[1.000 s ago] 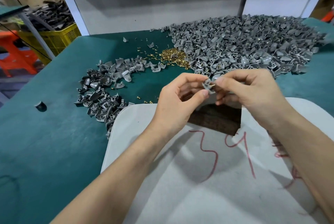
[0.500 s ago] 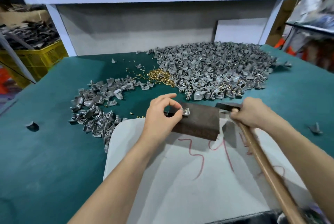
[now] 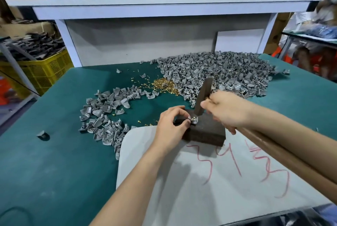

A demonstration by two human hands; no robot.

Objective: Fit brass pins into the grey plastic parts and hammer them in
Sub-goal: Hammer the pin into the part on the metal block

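Pinching one grey plastic part (image 3: pixel 194 120) down on the dark block (image 3: pixel 206 132) at frame centre, the left hand (image 3: pixel 171 125) steadies it. The right hand (image 3: pixel 224 111) grips the hammer (image 3: pixel 203 94), its head poised just above. I judge that much work is left: a large pile (image 3: pixel 218 76) lies upper right, loose brass pins (image 3: pixel 164 85) beside it, and a smaller pile (image 3: pixel 105 116) at left. The red scrawl on the white board (image 3: pixel 200 189) perhaps reads "34"; the rest is illegible.

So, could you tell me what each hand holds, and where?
Left hand pinches the grey part's edge; right hand grips the hammer handle near its head.
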